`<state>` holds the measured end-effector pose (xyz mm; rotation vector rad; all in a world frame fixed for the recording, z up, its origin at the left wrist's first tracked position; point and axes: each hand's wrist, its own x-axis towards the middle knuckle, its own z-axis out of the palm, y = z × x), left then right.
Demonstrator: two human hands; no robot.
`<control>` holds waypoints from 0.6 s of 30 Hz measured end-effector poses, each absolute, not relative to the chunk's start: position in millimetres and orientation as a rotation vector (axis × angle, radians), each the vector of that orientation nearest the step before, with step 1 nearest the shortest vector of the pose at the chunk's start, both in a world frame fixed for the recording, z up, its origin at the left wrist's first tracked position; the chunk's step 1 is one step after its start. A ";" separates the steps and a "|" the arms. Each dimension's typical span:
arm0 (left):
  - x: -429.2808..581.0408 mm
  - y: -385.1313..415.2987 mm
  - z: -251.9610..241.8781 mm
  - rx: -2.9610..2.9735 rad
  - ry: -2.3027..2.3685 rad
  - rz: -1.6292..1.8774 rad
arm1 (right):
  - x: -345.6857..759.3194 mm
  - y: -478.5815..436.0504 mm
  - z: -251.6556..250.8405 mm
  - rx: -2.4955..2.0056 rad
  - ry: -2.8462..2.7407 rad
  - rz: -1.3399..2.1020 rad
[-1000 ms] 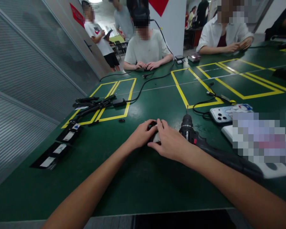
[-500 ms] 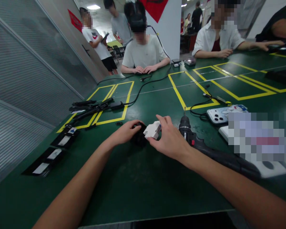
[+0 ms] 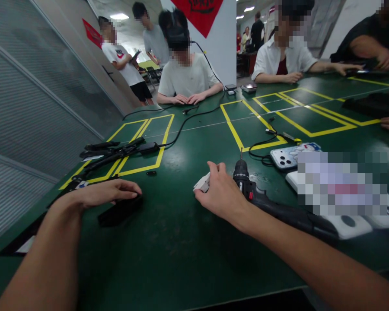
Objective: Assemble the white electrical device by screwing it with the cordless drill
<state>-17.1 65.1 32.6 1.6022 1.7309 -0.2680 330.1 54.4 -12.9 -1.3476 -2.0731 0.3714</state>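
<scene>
My left hand (image 3: 115, 192) is closed on a dark black piece (image 3: 118, 212), its thumb and fingers at the piece's upper right end. Just above the green table, the piece looks flat and angular, but its kind cannot be made out. Between the thumb and fingers of my right hand (image 3: 222, 192) is a small white angular block (image 3: 202, 183), partly hidden by the hand. Right beside that hand lies a black cordless drill (image 3: 269, 201), its bit pointing away from me. Black panels with white labels (image 3: 24, 247) lie at the left, partly covered by my left forearm.
Black tool-like parts with a cable (image 3: 149, 148) lie at the left on yellow tape outlines. A phone (image 3: 288, 156), a blurred-out package (image 3: 342, 183) and a white device (image 3: 350, 222) sit at the right. Across the table (image 3: 168, 242) sits a person wearing a headset (image 3: 188, 77).
My left hand has moved left with the black piece, away from my right hand. The right hand still holds the white block. The camera view has shifted slightly.
</scene>
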 end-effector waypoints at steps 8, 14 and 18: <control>-47.5 59.6 34.3 1.285 1.596 -0.130 | 331.0 51.6 -8.5 -1.435 -2.087 0.300; -52.2 57.7 32.8 1.273 1.611 -0.128 | 328.7 51.9 -9.4 -1.391 -2.087 0.305; -50.2 60.7 30.3 1.270 1.589 -0.134 | 329.9 51.7 -11.8 -1.346 -2.066 0.304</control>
